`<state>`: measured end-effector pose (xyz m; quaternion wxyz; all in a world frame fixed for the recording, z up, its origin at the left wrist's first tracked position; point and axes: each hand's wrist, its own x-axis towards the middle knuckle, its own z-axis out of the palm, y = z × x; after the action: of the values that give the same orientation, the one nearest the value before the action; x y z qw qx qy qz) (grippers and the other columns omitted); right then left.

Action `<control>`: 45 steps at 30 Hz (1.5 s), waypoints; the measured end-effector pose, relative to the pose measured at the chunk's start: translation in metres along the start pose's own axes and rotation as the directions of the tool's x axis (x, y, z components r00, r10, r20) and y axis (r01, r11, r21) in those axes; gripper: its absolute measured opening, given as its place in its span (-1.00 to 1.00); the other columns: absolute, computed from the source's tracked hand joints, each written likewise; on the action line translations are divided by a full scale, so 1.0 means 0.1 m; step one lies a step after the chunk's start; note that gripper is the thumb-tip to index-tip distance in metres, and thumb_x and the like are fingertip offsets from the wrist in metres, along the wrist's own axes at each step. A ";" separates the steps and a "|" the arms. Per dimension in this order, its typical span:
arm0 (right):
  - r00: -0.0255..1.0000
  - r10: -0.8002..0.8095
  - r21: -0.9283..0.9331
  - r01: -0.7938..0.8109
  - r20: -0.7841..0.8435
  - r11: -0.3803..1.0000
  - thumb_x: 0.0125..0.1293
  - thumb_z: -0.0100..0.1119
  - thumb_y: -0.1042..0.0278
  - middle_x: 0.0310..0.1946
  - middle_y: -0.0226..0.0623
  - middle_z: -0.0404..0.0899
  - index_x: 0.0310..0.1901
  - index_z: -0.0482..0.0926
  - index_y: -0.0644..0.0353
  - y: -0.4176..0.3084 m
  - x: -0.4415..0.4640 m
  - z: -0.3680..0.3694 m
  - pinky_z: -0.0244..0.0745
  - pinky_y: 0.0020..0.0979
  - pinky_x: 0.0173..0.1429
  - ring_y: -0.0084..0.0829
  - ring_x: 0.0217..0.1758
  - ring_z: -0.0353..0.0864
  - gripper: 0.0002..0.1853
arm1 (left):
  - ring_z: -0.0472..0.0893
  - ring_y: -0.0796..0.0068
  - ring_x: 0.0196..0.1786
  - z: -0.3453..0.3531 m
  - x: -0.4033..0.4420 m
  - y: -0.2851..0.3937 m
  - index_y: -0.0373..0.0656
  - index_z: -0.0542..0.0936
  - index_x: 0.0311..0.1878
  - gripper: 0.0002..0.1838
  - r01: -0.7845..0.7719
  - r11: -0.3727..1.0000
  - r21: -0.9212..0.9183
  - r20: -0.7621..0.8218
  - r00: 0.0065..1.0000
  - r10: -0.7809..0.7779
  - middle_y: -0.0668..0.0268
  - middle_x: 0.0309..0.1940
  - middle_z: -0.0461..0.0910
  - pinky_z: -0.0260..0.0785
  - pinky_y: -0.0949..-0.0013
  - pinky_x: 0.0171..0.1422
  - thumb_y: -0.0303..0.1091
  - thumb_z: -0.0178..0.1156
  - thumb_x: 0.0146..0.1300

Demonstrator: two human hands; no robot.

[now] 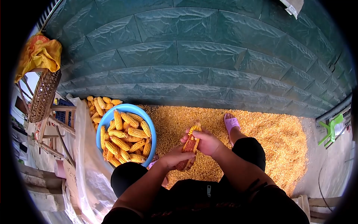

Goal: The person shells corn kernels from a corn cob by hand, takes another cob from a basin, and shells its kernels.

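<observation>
Left hand (174,156): grasping the near end of a corn cob (189,146), curling its partly hidden fingers underneath.
Right hand (207,142): gripping the same cob farther up, laying the thumb toward the far tip.
Cob: slanting between both hands, above the floor and right of the tub; baring a rough reddish-brown core, bearing plump yellow kernels at the far tip and along the right edge.
Floor: lying under a thick, grainy layer of loose golden kernels (276,145), showing smooth gray ground (315,164) at right.
Blue tub (99,140): standing at left, round and smooth-rimmed, holding heaped, ridged yellow ears (121,143).
Wall (175,37): rising along the far side, dark green, imitating rough-cut stone blocks.
Left side: stacking more ears (99,106) behind the tub; wrinkling clear plastic sheeting (93,168) beside it; showing a woven basket (44,95) below a crumpled yellow-orange bag (44,54).
Right side: displaying a bright green stool (331,128).
Footwear: resting a pink slipper (232,122) on the kernels.
</observation>
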<state>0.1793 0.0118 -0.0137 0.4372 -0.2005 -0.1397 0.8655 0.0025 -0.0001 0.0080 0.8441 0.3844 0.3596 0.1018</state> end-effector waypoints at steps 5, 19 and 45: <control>0.983 -0.110 -0.210 0.077 -0.148 0.975 0.17 0.14 0.47 -0.27 -0.21 0.52 -0.06 0.38 0.26 0.12 0.02 -0.01 0.45 -0.31 -0.03 -0.33 -0.15 0.55 -0.71 | 0.49 0.51 -0.50 0.01 0.08 -0.08 -0.19 0.44 -0.30 -0.79 -0.043 0.984 0.171 -0.118 0.991 0.063 0.31 -0.54 0.47 0.34 0.45 -0.44 -0.28 0.15 0.09; 0.989 -0.107 -0.218 0.082 -0.105 0.972 0.29 0.02 0.26 -0.07 -0.10 0.45 0.13 0.26 0.26 0.06 0.07 -0.09 0.38 -0.22 0.08 -0.25 0.03 0.46 -0.57 | 0.46 0.53 -0.56 0.06 0.09 -0.06 -0.20 0.42 -0.30 -0.80 -0.036 0.972 0.231 -0.234 0.968 0.091 0.30 -0.57 0.45 0.30 0.44 -0.51 -0.30 0.13 0.10; 0.926 -0.130 -0.568 -0.103 -0.355 0.817 0.16 0.15 -0.08 -0.37 -0.39 0.48 -0.14 0.44 0.20 0.03 0.06 -0.01 0.34 -0.49 -0.19 -0.52 -0.30 0.44 -0.53 | 0.57 0.16 -0.49 0.08 0.21 -0.25 -0.30 0.44 -0.16 -0.57 -0.038 0.644 0.764 -0.432 0.711 0.555 0.07 -0.55 0.54 0.40 0.21 -0.37 -0.20 0.26 -0.03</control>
<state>0.1742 0.0151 -0.0174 0.3807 -0.4853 -0.3095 0.7238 0.0206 -0.0121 -0.0176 0.4238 0.6763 0.5585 0.2261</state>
